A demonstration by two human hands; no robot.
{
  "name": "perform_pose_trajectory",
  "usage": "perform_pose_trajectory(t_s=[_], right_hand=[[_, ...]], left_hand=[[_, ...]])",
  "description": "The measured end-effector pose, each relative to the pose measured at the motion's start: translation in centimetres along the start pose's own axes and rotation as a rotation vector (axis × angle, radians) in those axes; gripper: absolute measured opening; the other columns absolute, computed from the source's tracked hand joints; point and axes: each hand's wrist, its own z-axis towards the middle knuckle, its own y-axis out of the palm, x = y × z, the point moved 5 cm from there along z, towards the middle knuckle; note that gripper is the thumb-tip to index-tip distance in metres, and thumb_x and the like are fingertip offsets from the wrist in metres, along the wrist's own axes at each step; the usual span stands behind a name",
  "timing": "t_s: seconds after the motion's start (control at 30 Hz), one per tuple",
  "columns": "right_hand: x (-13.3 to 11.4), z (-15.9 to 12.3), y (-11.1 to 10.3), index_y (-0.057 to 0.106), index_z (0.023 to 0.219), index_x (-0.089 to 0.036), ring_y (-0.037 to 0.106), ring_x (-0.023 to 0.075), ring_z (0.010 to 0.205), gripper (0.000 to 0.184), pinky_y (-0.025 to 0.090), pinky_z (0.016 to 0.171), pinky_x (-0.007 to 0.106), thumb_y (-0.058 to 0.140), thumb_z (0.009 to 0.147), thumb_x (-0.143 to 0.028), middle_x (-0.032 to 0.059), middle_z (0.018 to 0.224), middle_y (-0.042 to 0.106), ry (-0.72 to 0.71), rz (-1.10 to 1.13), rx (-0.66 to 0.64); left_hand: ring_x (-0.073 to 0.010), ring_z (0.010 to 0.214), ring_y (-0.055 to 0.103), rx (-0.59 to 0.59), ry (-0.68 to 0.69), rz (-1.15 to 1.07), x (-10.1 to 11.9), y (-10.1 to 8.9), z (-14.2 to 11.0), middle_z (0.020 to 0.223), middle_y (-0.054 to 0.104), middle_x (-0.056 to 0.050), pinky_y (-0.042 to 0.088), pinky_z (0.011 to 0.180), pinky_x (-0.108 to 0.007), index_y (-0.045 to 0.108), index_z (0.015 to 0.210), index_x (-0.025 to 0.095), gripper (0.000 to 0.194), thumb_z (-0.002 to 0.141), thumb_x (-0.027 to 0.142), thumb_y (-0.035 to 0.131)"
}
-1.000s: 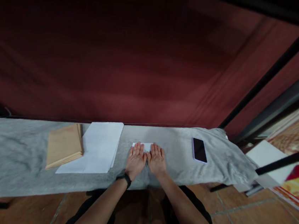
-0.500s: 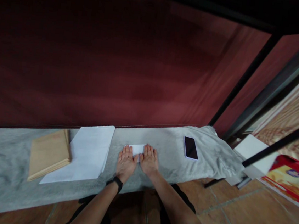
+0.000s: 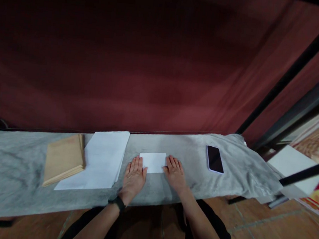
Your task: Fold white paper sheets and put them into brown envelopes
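The slip [image 3: 154, 162] lies flat on the grey cloth [image 3: 190, 149], between the two hands, its long side running across in front of the person. Whether it is folded, I cannot tell. The left hand [image 3: 135, 175] is palm down, fingers outstretched and close together, thumb apart and at the slip's left end. The right hand [image 3: 176, 173] is palm down too, fingers loosely spread, at the right end; its thumb looks to be at the edge, though contact is hard to make out. Neither pinches anything.

A second ago the hands lay side by side and covered most of the slip; now they have parted, and its whole middle shows. As I judge it, the pressing or smoothing has worked outward from the centre to the ends, and the slip looks flat.

Farther out, to the left, lie the white sheets [image 3: 104, 159], with the brown envelopes [image 3: 64, 159] resting partly on them. To the right, well apart from the hands, is the phone [image 3: 215, 159], face up on the cloth
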Motion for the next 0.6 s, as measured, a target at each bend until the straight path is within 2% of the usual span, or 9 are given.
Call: perform_pose_trajectory(t_s=[0.17, 0.27, 0.37, 0.43, 0.6], right_hand=[[1.4, 0.3, -1.3, 0.051, 0.146, -0.011, 0.045, 0.0262, 0.142, 0.048, 0.033, 0.118, 0.044, 0.041, 0.100, -0.022, 0.0145, 0.153, 0.048, 0.068, 0.029, 0.030], [-0.3, 0.6, -1.5, 0.054, 0.143, -0.009, 0.047, 0.0256, 0.140, 0.048, 0.030, 0.120, 0.047, 0.033, 0.103, -0.025, 0.0168, 0.149, 0.053, 0.031, 0.094, 0.061], [-3.6, 0.8, -0.7, 0.051, 0.146, -0.013, 0.044, 0.0220, 0.143, 0.050, 0.030, 0.122, 0.044, 0.029, 0.106, -0.033, 0.0115, 0.152, 0.050, -0.135, 0.199, 0.046], [-5.0, 0.9, 0.1, 0.049, 0.147, -0.014, 0.043, 0.0202, 0.144, 0.050, 0.030, 0.122, 0.041, 0.028, 0.107, -0.034, 0.0098, 0.153, 0.049, -0.181, 0.224, 0.021], [-4.7, 1.3, 1.3, 0.047, 0.149, -0.013, 0.038, 0.0234, 0.147, 0.053, 0.029, 0.123, 0.044, 0.031, 0.106, -0.040, 0.0115, 0.156, 0.043, -0.169, 0.130, 0.001]], left_hand=[[-0.0311, 0.146, 0.039, 0.109, -0.052, -0.015, -0.2, -0.8, -0.7, 0.153, 0.045, -0.021, 0.031, 0.120, -0.049, 0.046, 0.147, 0.002, 0.056, 0.099, 0.029, 0.034], [-0.0293, 0.149, 0.033, 0.168, 0.050, -0.055, 1.2, -1.7, -0.5, 0.157, 0.041, -0.019, 0.027, 0.122, -0.048, 0.043, 0.149, 0.003, 0.056, 0.099, 0.026, 0.033], [-0.0244, 0.150, 0.030, 0.127, 0.196, -0.094, 3.1, -1.5, 0.5, 0.159, 0.039, -0.014, 0.026, 0.123, -0.044, 0.040, 0.151, 0.007, 0.056, 0.098, 0.021, 0.030], [-0.0236, 0.150, 0.032, 0.062, 0.236, -0.104, 3.6, -0.7, 1.2, 0.157, 0.042, -0.014, 0.029, 0.122, -0.042, 0.041, 0.150, 0.006, 0.056, 0.098, 0.018, 0.028], [-0.0244, 0.151, 0.028, -0.009, 0.250, -0.101, 3.1, 1.1, 2.1, 0.159, 0.039, -0.016, 0.026, 0.123, -0.044, 0.037, 0.153, 0.007, 0.057, 0.099, 0.021, 0.028]])
